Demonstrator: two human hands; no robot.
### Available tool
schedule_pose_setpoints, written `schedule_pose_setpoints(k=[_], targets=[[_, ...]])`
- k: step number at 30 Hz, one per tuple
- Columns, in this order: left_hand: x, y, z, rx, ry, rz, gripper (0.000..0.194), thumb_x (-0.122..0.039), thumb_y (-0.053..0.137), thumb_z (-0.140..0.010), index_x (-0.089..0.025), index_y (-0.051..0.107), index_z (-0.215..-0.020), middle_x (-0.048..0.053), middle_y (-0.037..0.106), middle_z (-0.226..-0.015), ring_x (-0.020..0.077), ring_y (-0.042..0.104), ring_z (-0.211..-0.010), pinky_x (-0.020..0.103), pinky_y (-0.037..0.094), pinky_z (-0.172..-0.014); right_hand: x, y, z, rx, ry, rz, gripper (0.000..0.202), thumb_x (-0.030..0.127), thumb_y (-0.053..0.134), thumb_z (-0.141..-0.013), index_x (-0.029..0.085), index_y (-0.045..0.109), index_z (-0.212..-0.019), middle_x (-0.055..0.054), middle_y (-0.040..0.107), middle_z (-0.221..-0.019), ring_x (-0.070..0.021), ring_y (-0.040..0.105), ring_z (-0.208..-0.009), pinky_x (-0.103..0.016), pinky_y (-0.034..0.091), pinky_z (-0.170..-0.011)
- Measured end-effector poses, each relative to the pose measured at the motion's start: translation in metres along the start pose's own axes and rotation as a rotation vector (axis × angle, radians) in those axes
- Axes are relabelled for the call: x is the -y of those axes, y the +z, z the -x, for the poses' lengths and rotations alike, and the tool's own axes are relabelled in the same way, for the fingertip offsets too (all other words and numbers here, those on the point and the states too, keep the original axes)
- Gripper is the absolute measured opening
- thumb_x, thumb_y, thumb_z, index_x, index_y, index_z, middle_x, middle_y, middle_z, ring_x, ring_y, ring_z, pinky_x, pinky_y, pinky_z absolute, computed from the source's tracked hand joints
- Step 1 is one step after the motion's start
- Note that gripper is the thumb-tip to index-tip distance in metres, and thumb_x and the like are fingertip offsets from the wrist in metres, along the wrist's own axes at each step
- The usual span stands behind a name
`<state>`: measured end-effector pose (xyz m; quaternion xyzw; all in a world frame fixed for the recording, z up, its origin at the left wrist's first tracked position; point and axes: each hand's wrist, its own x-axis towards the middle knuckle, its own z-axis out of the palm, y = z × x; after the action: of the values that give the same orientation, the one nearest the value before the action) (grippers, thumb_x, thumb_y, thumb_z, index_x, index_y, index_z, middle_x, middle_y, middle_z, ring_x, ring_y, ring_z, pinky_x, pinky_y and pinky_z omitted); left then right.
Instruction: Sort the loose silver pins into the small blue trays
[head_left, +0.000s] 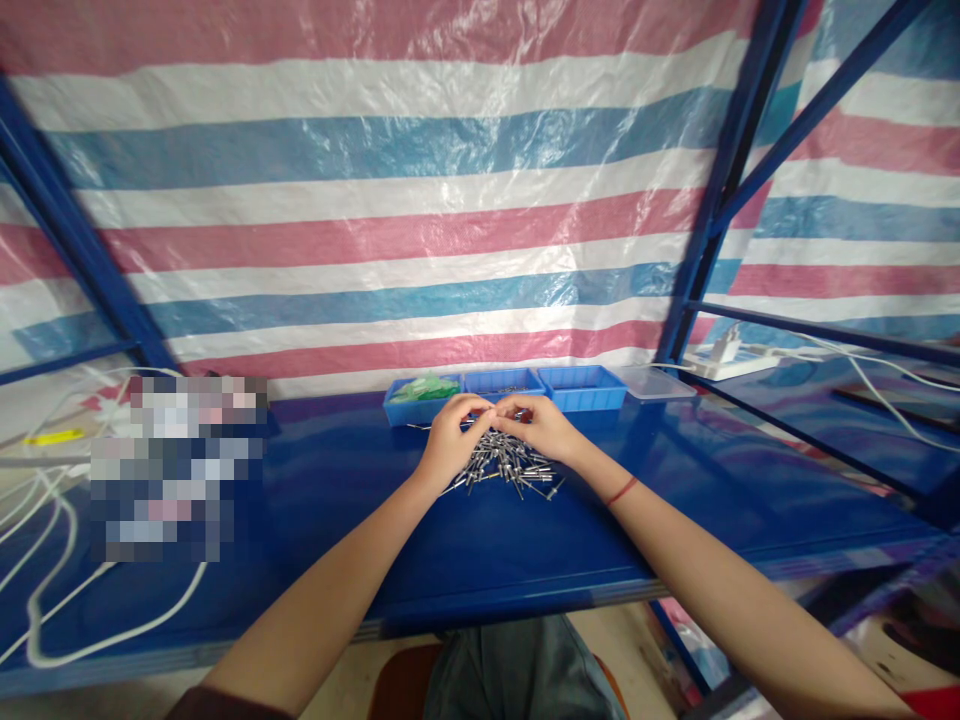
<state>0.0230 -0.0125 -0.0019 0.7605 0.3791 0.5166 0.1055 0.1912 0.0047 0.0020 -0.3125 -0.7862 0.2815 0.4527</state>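
A pile of small silvery metal pins [510, 465] lies on the blue table. Above its back part, my left hand [452, 437] and my right hand [541, 425] meet at the fingertips. Both hands are closed in a pinch; whatever lies between the fingertips is too small to make out. Just behind them stands a row of three blue bins. Green and clear plastic pieces [426, 388] fill the left bin [401, 414], a few metal pins lie in the middle bin [487, 380], and the right bin [589, 400] shows a bare inside.
White cables [124, 650] and a pixelated patch are on the table's left side. A clear plastic lid [656, 383] lies right of the bins. Farther right is a white power strip [739, 362]. Blue metal posts [709, 230] frame a striped sheet [420, 230].
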Motion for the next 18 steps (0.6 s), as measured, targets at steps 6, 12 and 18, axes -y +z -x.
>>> schedule_pose_setpoints(k=[6, 12, 18], targets=[[0.003, -0.001, 0.000, -0.018, 0.001, -0.001, 0.015, -0.028, 0.052, -0.084, -0.020, 0.064, -0.089, 0.005, 0.061, -0.096, 0.0161, 0.058, -0.092, 0.028, 0.049, -0.076, -0.010, -0.001, -0.002, 0.056, 0.035, 0.022, 0.029, 0.040, 0.059, -0.077, 0.016, 0.065, -0.092, -0.004, 0.066, -0.084, -0.0138, 0.058, -0.074, -0.026, 0.043, -0.064], [0.000, -0.001, 0.000, -0.037, 0.000, -0.014, 0.015, -0.028, 0.053, -0.083, -0.020, 0.065, -0.090, 0.005, 0.059, -0.097, 0.0155, 0.058, -0.089, 0.028, 0.050, -0.077, -0.008, -0.001, -0.003, 0.013, 0.055, -0.026, 0.032, 0.045, 0.059, -0.075, 0.014, 0.064, -0.081, -0.004, 0.065, -0.075, -0.0135, 0.057, -0.067, -0.028, 0.044, -0.063], [0.003, 0.000, -0.001, -0.076, -0.034, 0.003, 0.015, -0.028, 0.054, -0.082, -0.020, 0.064, -0.090, 0.005, 0.058, -0.099, 0.0152, 0.058, -0.088, 0.028, 0.050, -0.075, -0.001, -0.003, -0.004, -0.103, 0.072, -0.054, 0.030, 0.044, 0.064, -0.071, 0.015, 0.060, -0.078, -0.003, 0.062, -0.074, -0.0128, 0.055, -0.069, -0.026, 0.043, -0.063]])
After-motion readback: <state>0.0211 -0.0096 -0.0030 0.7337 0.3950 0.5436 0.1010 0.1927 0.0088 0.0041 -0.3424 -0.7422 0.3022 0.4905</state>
